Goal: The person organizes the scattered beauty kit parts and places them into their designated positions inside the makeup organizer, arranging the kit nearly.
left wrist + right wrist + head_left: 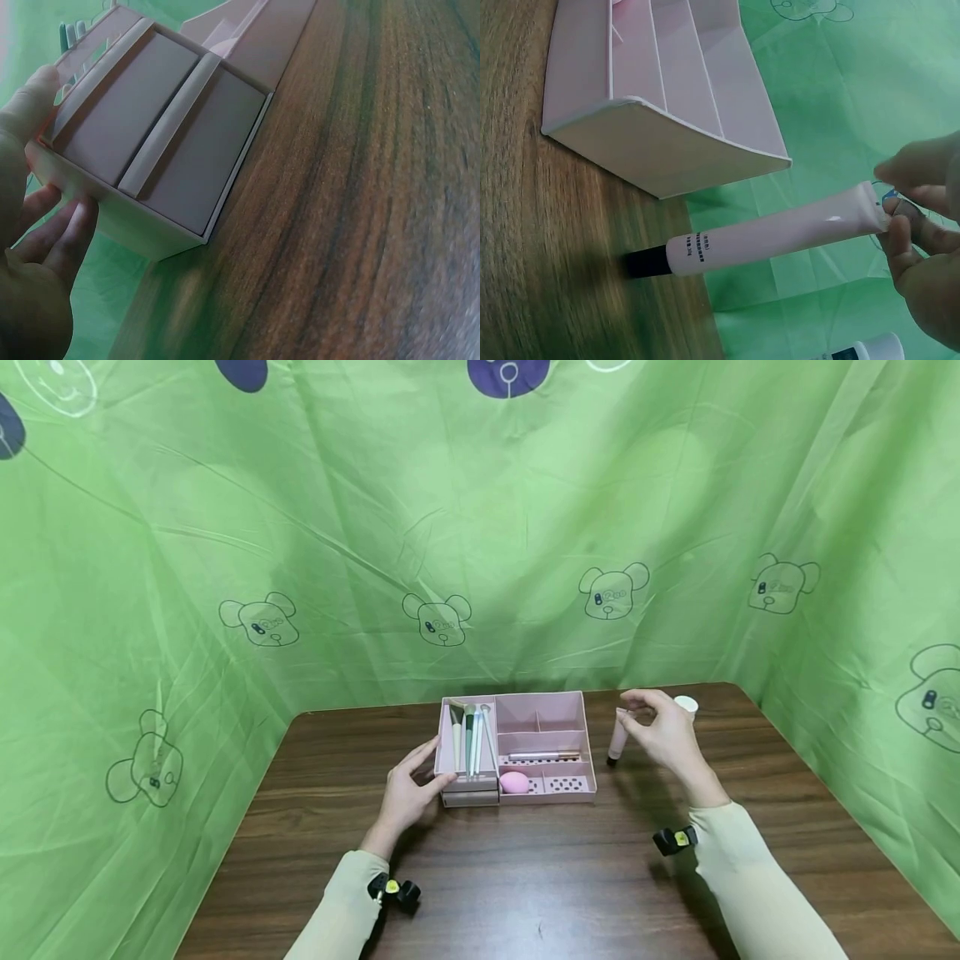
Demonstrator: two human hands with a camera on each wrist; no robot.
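Observation:
A pink makeup organizer [540,700] stands on the table, with makeup brushes [470,739] lying in its left section. My left hand [405,793] holds its left front corner, thumb on the top edge and fingers against the side wall. Right of the organizer, a pale pink squeeze tube [772,236] stands upright on its black cap [648,262]. My right hand [663,731] pinches the tube's flat crimped end between thumb and fingertips. Inside the organizer are a pink makeup sponge [514,782] and a slim pen-like stick [543,756].
A white-capped container [686,703] stands behind my right hand, partly hidden by it. Two drawers [169,112] fill the organizer's left front. The brown wooden table [517,885] meets a green curtain [360,527] along its back and sides.

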